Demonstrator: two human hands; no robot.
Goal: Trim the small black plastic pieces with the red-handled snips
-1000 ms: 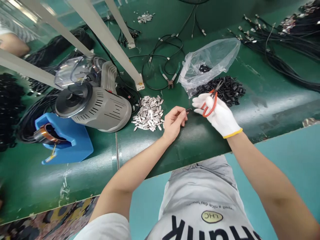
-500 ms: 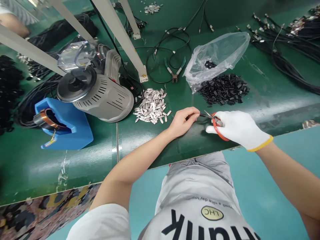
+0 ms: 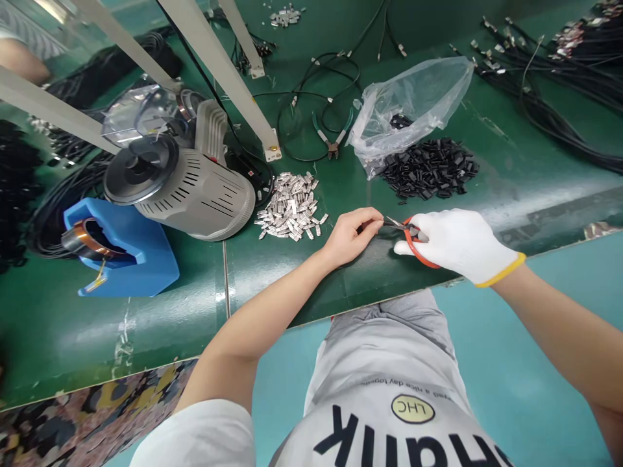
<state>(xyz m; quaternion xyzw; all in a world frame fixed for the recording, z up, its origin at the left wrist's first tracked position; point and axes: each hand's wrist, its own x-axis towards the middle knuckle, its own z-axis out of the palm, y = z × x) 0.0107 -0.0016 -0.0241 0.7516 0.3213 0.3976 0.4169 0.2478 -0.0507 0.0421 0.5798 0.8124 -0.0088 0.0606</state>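
My bare left hand (image 3: 351, 236) rests on the green table (image 3: 292, 272) and pinches a small dark piece (image 3: 384, 223) between thumb and fingers. My right hand (image 3: 457, 245), in a white glove with a yellow cuff, grips red-handled scissors (image 3: 413, 241). The scissor blades point left and meet the dark piece at my left fingertips. A pile of small silver metal parts (image 3: 291, 215) lies just left of my left hand. A heap of small black parts (image 3: 426, 170) lies beyond my right hand.
A clear plastic bag (image 3: 413, 104) sits behind the black heap. Green-handled pliers (image 3: 333, 139) and looped black cables (image 3: 311, 97) lie farther back. A grey round machine (image 3: 185, 185) and a blue holder (image 3: 131, 259) with a tape roll stand at left. White frame bars (image 3: 219, 71) cross overhead.
My right hand came down from the black heap to the table edge, turning the scissors toward my left fingertips. Since half a second ago the hands have barely shifted.
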